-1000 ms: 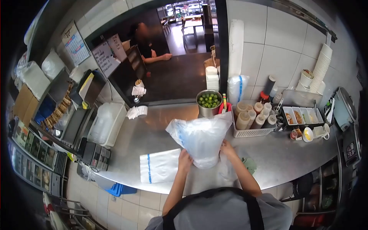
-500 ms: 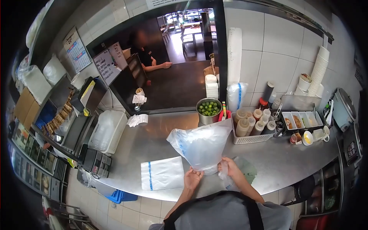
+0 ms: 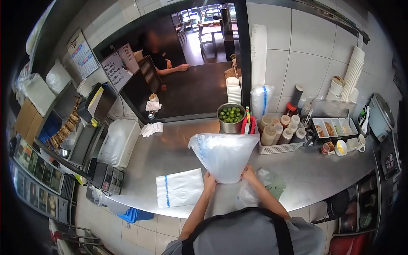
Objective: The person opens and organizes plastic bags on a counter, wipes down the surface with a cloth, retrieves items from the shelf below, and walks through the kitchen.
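A translucent white plastic bag (image 3: 225,159) with a blue stripe stands spread wide at the top on the steel counter in front of me. My left hand (image 3: 209,182) grips its lower left side, fingers partly behind the plastic. At the lower right side my right hand (image 3: 248,173) is closed on the same bag. Crumpled clear plastic (image 3: 248,194) lies beneath my right forearm, beside a flat green piece (image 3: 276,187) that I cannot identify. To the left of my left hand is a folded stack of white plastic bags (image 3: 182,189) with a blue stripe.
Behind the bag stands a metal pot of green limes (image 3: 230,117). A white basket of sauce bottles (image 3: 280,147) and a topping tray (image 3: 335,128) are at right. A container of plastic lids (image 3: 117,144) is at left. Beyond the hatch, a person's arm (image 3: 174,70) rests on the dark counter.
Both hands have moved forward and grip the bag's lower sides. The bag stands straighter and wider. The clear plastic that hung by my right hand now lies on the counter.
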